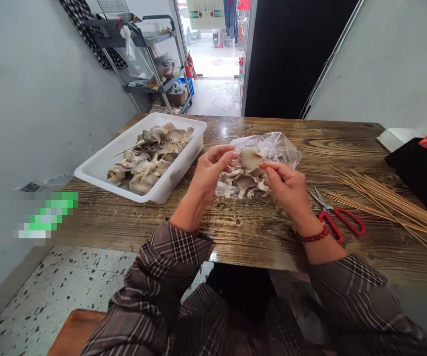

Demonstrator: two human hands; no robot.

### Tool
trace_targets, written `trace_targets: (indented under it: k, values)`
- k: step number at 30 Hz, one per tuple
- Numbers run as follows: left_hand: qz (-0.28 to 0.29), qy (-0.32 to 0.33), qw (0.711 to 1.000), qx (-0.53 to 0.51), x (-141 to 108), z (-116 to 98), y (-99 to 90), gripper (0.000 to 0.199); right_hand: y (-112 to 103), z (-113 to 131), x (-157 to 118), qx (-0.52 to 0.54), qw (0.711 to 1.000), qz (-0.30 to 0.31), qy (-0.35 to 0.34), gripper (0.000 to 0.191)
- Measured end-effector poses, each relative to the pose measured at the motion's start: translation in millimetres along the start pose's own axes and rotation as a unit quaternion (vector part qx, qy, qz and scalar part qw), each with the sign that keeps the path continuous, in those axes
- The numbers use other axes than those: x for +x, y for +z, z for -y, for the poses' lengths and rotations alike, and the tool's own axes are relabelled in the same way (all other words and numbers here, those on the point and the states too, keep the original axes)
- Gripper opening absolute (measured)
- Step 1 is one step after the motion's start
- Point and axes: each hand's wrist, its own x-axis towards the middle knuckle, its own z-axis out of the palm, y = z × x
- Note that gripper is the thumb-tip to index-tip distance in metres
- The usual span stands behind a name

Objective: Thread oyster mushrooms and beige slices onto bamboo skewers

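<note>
A pale oyster mushroom (250, 158) is held up between my two hands, above a clear plastic bag (285, 148) with more mushrooms (246, 182) at its near side. My right hand (285, 185) pinches the mushroom's lower right edge. My left hand (215, 165) is at its left side, thumb and forefinger close together; whether they grip its edge is hard to make out. To the left stands a white tray (139, 197) holding a pile of mushrooms (149, 170) with thin sticks on top.
Red-handled scissors (335, 212) lie right of my right hand, beside a bundle of thin wooden sticks (391, 198). A black bag (417, 170) sits at the table's right. The wooden table (235, 242) ends close to my body. A shelf cart (150, 54) stands beyond.
</note>
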Motion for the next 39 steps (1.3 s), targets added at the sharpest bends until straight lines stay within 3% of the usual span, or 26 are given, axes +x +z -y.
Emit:
trace_targets:
  k: [3, 6, 11, 14, 16, 19, 22, 24, 29, 35, 39]
  values:
    - [-0.042, 0.039, 0.996, 0.071, 6.0, -0.9, -12.5, 0.019, -8.0, -3.7, 6.9, 0.096, 0.993, -0.062, 0.028, 0.031]
    - [-0.004, 0.078, 0.971, 0.224, 9.3, 1.8, -22.0, 0.018, -11.4, -3.9, 11.0, 0.151, 0.985, -0.077, 0.039, 0.030]
    - [0.135, 0.105, 0.860, 0.480, 12.8, 8.5, -27.2, 0.032, -8.9, -5.7, 10.8, 0.146, 0.986, -0.066, 0.053, 0.035]
    - [0.159, 0.089, 0.832, 0.523, 15.6, 13.5, -28.7, 0.019, -7.5, -7.8, 9.9, 0.147, 0.986, -0.059, 0.053, 0.035]
    - [0.142, 0.083, 0.849, 0.502, 17.2, 16.1, -30.6, 0.012, -7.1, -8.5, 9.3, 0.152, 0.986, -0.053, 0.047, 0.033]
    - [0.086, 0.067, 0.907, 0.407, 18.4, 17.9, -34.2, 0.012, -6.6, -8.3, 7.7, 0.151, 0.987, -0.033, 0.042, 0.032]
    - [0.038, 0.034, 0.963, 0.265, 18.3, 18.4, -35.5, 0.023, -5.4, -7.3, 5.3, 0.145, 0.989, -0.007, 0.040, 0.031]
    - [0.022, 0.008, 0.983, 0.180, 17.8, 19.3, -33.9, 0.030, -4.2, -6.9, 3.9, 0.145, 0.989, 0.008, 0.040, 0.030]
    - [-0.021, -0.017, 0.997, 0.069, 17.9, 25.0, -26.9, 0.027, -2.1, -7.7, 2.7, 0.151, 0.987, 0.023, 0.041, 0.030]
    - [-0.051, 0.048, 0.988, 0.136, 19.5, 27.5, -26.4, 0.013, -1.7, -4.8, 1.8, 0.124, 0.991, 0.031, 0.051, 0.033]
    - [-0.059, 0.002, 0.997, 0.058, 17.2, 22.4, -24.9, 0.012, -1.2, -1.6, 0.3, 0.113, 0.991, 0.043, 0.053, 0.033]
